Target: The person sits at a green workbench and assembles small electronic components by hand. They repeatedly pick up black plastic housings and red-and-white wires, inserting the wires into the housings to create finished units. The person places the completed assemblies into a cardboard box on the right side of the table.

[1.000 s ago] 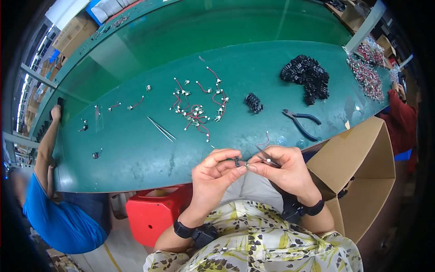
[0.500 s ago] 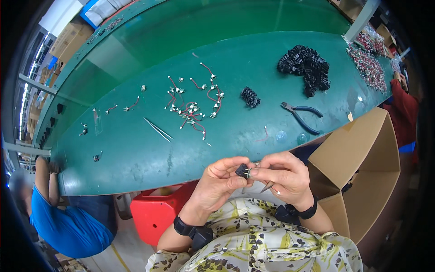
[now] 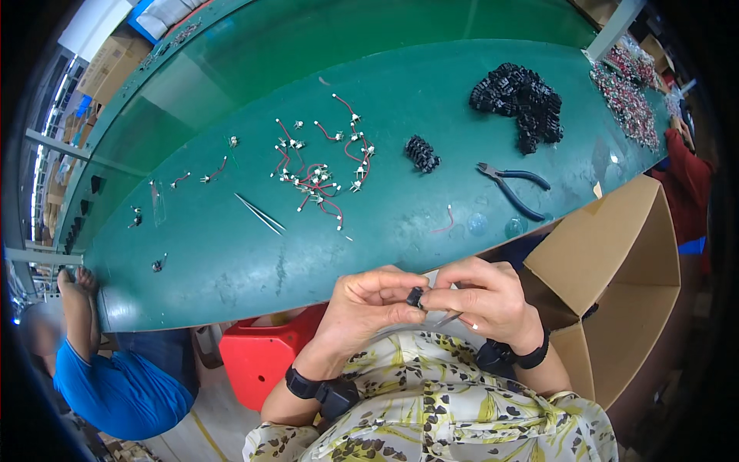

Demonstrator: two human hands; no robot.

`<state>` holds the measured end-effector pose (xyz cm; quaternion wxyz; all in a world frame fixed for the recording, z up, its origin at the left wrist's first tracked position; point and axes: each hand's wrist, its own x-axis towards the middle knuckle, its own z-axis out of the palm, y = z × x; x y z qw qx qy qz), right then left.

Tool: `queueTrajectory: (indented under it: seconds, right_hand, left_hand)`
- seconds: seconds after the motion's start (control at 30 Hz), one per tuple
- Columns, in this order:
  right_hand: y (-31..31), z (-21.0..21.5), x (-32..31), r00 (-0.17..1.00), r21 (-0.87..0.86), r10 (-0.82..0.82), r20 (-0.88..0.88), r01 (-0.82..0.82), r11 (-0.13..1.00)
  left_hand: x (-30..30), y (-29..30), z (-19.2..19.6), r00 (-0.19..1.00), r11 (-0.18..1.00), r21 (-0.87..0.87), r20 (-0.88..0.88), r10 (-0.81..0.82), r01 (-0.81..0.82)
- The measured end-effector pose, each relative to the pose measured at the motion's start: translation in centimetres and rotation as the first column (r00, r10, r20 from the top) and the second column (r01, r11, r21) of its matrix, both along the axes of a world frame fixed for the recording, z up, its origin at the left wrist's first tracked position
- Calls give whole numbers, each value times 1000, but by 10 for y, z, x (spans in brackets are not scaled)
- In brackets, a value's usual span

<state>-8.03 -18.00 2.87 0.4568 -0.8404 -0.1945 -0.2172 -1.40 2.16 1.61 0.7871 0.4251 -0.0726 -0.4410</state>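
Close to my body, just off the table's front edge, both hands meet at a small black plastic block (image 3: 416, 296). My left hand (image 3: 375, 299) is closed, pinching the block between thumb and fingertips. My right hand (image 3: 486, 299) is closed too, its thumb and forefinger pressed against the block's right side. A pointed grey metal tool (image 3: 449, 319) sticks out below the right fingers; its other end is hidden in the hand. Whatever small piece the right fingertips cover cannot be made out.
On the green table (image 3: 385, 239) lie metal tweezers (image 3: 260, 213), red-wired white connectors (image 3: 315, 181), blue-handled cutters (image 3: 514, 189) and piles of black parts (image 3: 523, 104). An open cardboard box (image 3: 608, 285) stands right, a red stool (image 3: 265, 358) left. A blue-shirted person (image 3: 123, 385) sits at far left.
The black block has turned between my fingers, and the pale pins seen on its right side earlier are now hidden. My left hand has shifted slightly left. The view has shifted slightly.
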Motion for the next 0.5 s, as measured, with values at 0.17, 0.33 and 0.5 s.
queueTrajectory:
  seconds: [0.17, 0.33, 0.5]
  right_hand:
    - [3, -3, -3, 999, 34, -13, -52, 14, 999]
    - [9, -9, -8, 995, 105, -71, -66, 78, 991]
    - [9, -3, -8, 995, 84, -56, -82, 63, 994]
  left_hand:
    - [1, -1, -1, 999, 999, 14, 13, -36, 36]
    - [-3, -2, -1, 1000, 997, 77, -1, 16, -16]
    - [-3, 0, -4, 1000, 998, 67, -21, 13, -12]
